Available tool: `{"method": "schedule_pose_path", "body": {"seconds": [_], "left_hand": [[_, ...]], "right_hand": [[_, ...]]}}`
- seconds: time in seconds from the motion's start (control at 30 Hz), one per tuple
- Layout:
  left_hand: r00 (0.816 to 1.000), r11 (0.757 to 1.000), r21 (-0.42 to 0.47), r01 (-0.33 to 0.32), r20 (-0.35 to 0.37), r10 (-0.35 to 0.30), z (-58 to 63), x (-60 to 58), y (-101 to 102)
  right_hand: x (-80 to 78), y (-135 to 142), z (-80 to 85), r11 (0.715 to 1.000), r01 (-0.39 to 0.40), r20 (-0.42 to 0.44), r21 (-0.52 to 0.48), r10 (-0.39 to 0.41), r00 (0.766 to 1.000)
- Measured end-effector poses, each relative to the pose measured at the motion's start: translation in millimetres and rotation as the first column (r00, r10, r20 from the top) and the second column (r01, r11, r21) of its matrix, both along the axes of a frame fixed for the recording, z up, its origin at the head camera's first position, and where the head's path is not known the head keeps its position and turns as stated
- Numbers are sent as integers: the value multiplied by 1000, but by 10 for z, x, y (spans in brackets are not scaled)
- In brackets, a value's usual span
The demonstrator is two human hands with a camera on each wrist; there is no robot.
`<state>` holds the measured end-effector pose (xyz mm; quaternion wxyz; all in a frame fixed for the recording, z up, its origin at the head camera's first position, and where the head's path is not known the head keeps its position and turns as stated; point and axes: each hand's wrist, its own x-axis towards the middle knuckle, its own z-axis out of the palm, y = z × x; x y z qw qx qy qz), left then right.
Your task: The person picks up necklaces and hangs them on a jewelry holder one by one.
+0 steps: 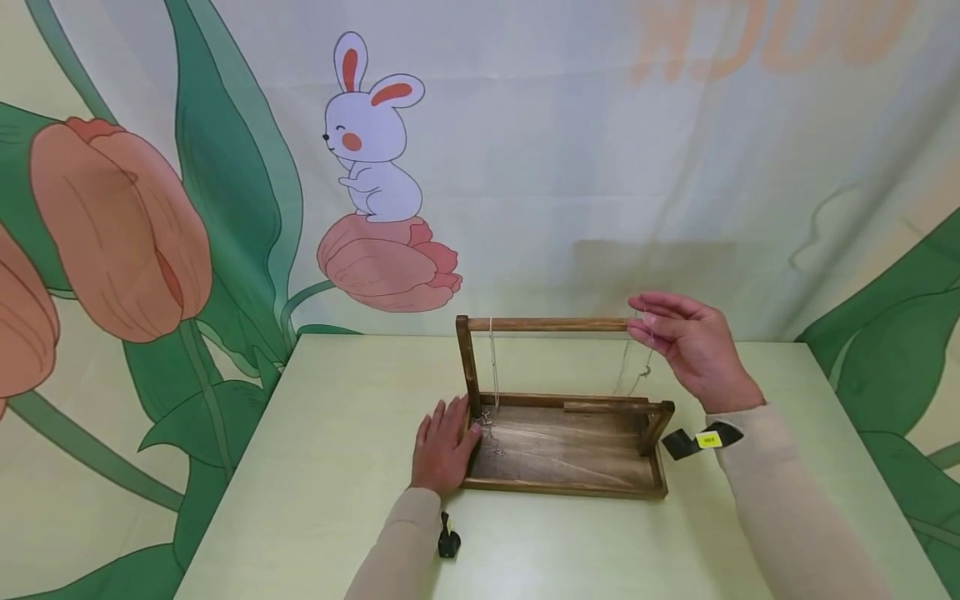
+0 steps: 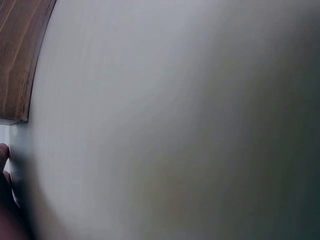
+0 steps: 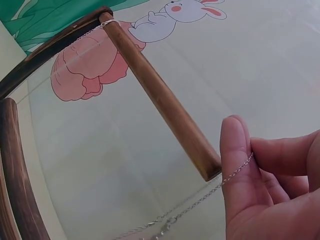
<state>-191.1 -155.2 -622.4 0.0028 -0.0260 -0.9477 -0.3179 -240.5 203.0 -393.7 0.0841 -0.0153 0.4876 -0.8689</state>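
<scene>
- While the left hand (image 1: pixel 442 450) lies with its fingers nearly straight along the left end of a wooden stand, its thumb reaches over the rim.
- The right hand (image 1: pixel 693 342) is mostly closed at thumb and forefinger, pinching a thin silver chain (image 3: pixel 232 174); its slack hangs below the fingers.
- Just beside those fingertips is the free end of the stand's upper bar (image 1: pixel 551 324); whether they touch the wood cannot be told.
- Near the tall post (image 1: pixel 468 367), a second chain (image 1: pixel 493 367) is looped over the upper bar and hangs toward the tray (image 1: pixel 570 488).
- On the tray's right side, a short post (image 1: pixel 657 429) carries a lower bar (image 1: pixel 611 407).
- Fine silvery pieces (image 1: pixel 486 421) lie in the tray's left part, too small to make out.
- The stand sits on a pale table (image 1: pixel 315 467), before a cloth (image 1: pixel 525 125) printed with tulips and a rabbit.
</scene>
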Motion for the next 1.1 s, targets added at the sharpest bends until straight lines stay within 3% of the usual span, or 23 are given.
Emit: {"method": "schedule_pose_path", "body": {"seconds": [0.2,0.33,0.53,0.9,1.1], "left_hand": [[1000,1000,1,1,9,-1,15,3,3],[1000,1000,-2,0,14,0,28,8,-1],[1000,1000,3,-4,11,4,39,12,-5],[1000,1000,1,0,-4,0,8,-8,-17],[1000,1000,11,-2,-7,2,8,-2,-6]], "right_hand": [[-17,-28,0,1000,-25,3,16,25,1000],[-30,-92,0,1000,3,-10,26,-3,1000],[-7,-259,36,992,35,-58,125,-28,998],[70,-544,69,970,-85,-50,226,99,994],[90,-715,21,981,-92,-50,169,102,994]]}}
